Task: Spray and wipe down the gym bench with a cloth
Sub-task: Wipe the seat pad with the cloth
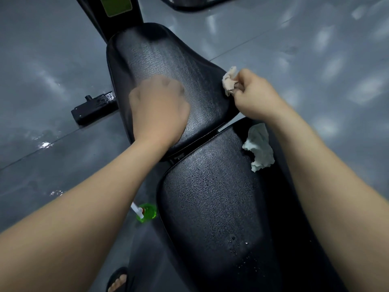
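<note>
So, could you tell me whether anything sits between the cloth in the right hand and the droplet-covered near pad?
Only a second crumpled cloth, lying at the right edge of the near pad below the right hand; nothing else visible blocks the held cloth.

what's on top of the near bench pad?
A crumpled white cloth lies near its right edge, and droplets dot the near bench pad. The right forearm covers the right edge beyond that.

No writing is legible, not even on the green label (pixel 116 5).
</note>
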The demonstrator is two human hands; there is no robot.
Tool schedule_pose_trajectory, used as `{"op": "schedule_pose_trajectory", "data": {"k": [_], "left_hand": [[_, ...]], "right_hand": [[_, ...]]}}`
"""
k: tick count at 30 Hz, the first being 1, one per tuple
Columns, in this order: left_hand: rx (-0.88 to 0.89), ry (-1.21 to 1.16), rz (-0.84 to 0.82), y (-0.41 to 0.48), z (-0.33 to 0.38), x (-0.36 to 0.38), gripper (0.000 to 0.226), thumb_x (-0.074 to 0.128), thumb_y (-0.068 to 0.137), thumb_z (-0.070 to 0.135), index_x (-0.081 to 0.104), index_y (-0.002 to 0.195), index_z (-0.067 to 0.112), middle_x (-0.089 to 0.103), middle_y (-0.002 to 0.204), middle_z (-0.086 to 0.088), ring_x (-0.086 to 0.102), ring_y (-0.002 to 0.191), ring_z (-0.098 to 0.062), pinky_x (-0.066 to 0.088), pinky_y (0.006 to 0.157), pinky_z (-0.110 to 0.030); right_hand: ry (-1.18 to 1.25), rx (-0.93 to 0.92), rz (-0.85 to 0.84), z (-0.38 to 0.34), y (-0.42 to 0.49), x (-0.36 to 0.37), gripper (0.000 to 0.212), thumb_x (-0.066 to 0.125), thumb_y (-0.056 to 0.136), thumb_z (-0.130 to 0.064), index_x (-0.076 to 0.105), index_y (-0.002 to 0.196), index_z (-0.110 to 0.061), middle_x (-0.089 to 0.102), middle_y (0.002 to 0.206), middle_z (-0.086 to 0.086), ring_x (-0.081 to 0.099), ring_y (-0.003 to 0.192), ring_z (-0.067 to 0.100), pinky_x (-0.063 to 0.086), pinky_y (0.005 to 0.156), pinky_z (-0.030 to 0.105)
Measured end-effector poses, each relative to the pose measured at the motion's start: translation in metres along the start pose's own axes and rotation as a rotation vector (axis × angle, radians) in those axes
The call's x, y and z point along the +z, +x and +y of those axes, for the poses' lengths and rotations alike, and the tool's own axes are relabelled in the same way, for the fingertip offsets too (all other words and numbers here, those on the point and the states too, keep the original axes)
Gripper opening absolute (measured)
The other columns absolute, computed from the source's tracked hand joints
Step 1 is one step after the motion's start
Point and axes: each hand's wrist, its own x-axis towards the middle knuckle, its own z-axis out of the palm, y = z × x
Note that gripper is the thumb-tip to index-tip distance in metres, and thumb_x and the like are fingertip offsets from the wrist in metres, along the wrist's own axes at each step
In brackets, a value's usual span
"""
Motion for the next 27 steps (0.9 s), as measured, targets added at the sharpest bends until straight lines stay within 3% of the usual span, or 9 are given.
{"op": "schedule_pose_trajectory", "data": {"k": [3,8,10,13,16,20,23,26,27], "left_hand": [[-0.003,-0.003,0.006,0.001,0.000,0.001,0.026,0.047,0.093,0.040,0.064,0.111,0.031,0.056,0.121,0.002,0.048,0.118,-0.024,0.031,0.105,-0.045],[-0.005,-0.003,0.010,0.000,0.001,0.001,0.026,0.048,0.093,0.039,0.063,0.113,0.032,0.056,0.119,0.003,0.048,0.117,-0.023,0.031,0.105,-0.044],[-0.007,-0.017,0.013,0.001,0.001,0.000,0.027,0.048,0.093,0.039,0.064,0.114,0.032,0.056,0.119,0.002,0.048,0.117,-0.024,0.031,0.105,-0.045],[-0.007,-0.022,0.008,0.001,0.001,-0.002,0.028,0.048,0.093,0.039,0.064,0.114,0.031,0.057,0.118,0.002,0.048,0.116,-0.023,0.032,0.105,-0.044],[-0.002,-0.035,0.010,-0.001,0.001,-0.002,0.028,0.048,0.092,0.038,0.064,0.114,0.030,0.057,0.117,0.002,0.049,0.115,-0.023,0.032,0.104,-0.044],[-0.002,-0.022,0.018,0.000,0.001,0.001,0.028,0.048,0.092,0.038,0.064,0.113,0.029,0.057,0.117,0.002,0.050,0.115,-0.024,0.032,0.104,-0.044],[0.002,-0.028,0.032,-0.001,0.001,0.002,0.026,0.051,0.091,0.037,0.065,0.112,0.029,0.058,0.115,0.002,0.050,0.114,-0.023,0.033,0.103,-0.044],[0.009,-0.025,0.050,0.000,-0.001,0.003,0.025,0.052,0.090,0.037,0.065,0.110,0.029,0.058,0.114,0.002,0.051,0.113,-0.023,0.034,0.102,-0.044],[0.007,-0.026,0.047,0.000,-0.001,0.003,0.025,0.052,0.090,0.037,0.065,0.110,0.029,0.058,0.114,0.003,0.051,0.112,-0.023,0.034,0.102,-0.044]], "right_hand": [[-0.018,-0.057,0.027,-0.014,0.004,0.001,0.013,0.046,0.102,-0.020,0.050,0.113,-0.016,0.065,0.120,0.013,0.056,0.110,0.036,0.027,0.073,0.027],[-0.009,-0.205,-0.039,-0.044,0.043,0.004,0.024,0.049,0.102,-0.022,0.049,0.120,-0.007,0.064,0.124,0.013,0.057,0.112,0.034,0.035,0.077,0.032],[0.031,-0.240,-0.090,-0.054,0.058,0.005,0.021,0.050,0.101,-0.023,0.048,0.117,-0.008,0.065,0.121,0.011,0.058,0.109,0.033,0.041,0.085,0.034],[0.055,-0.239,-0.095,-0.053,0.061,0.003,0.019,0.052,0.099,-0.026,0.048,0.111,-0.011,0.063,0.109,0.006,0.055,0.096,0.027,0.044,0.084,0.034],[0.070,-0.254,-0.105,-0.038,0.039,0.000,0.026,0.056,0.095,-0.022,0.056,0.120,-0.016,0.065,0.131,-0.002,0.059,0.114,0.025,0.046,0.096,0.031],[-0.027,-0.300,-0.058,-0.031,0.026,0.007,0.044,0.049,0.096,-0.017,0.047,0.141,-0.017,0.057,0.145,0.001,0.055,0.127,0.030,0.043,0.098,0.033],[0.019,-0.305,-0.076,-0.049,0.050,0.012,0.034,0.043,0.092,-0.019,0.049,0.124,-0.015,0.060,0.140,0.008,0.057,0.121,0.036,0.048,0.097,0.043],[0.035,-0.287,-0.088,-0.073,0.086,0.016,0.005,0.046,0.097,-0.021,0.043,0.101,-0.020,0.067,0.124,0.009,0.061,0.107,0.029,0.045,0.084,0.032],[0.023,-0.280,-0.081,-0.079,0.096,0.018,0.008,0.048,0.098,-0.021,0.040,0.099,-0.021,0.067,0.121,0.010,0.060,0.104,0.030,0.043,0.081,0.032]]}}
